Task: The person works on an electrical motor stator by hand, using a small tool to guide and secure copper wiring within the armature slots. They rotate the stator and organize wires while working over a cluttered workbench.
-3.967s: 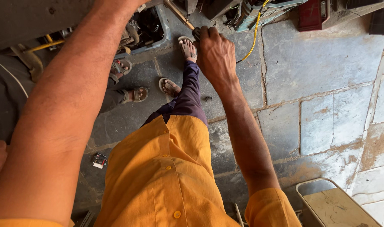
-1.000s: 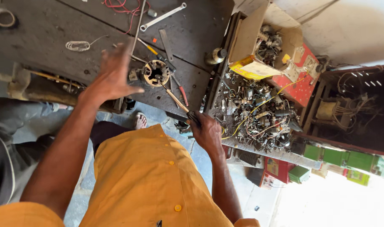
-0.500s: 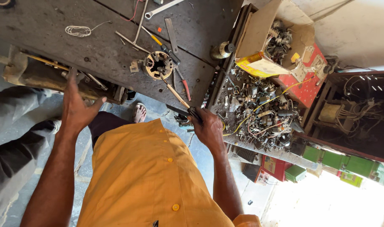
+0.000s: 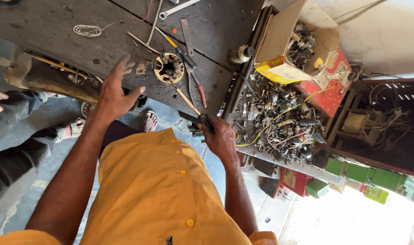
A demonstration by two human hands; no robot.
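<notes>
Head view, looking down over an orange shirt (image 4: 161,190); left hand (image 4: 114,93) spread open, fingers splayed over the dark bench (image 4: 43,27) edge, near a round tan coil part (image 4: 168,68); right hand (image 4: 220,136) closed around a dark tool handle (image 4: 193,119) beside a tray of metal scrap parts (image 4: 279,118); red-handled pliers (image 4: 195,84) lie just beyond the coil part.

Left hand (image 4: 114,93) spread near round part (image 4: 169,68); right hand (image 4: 220,136) grips dark tool (image 4: 193,119)
</notes>
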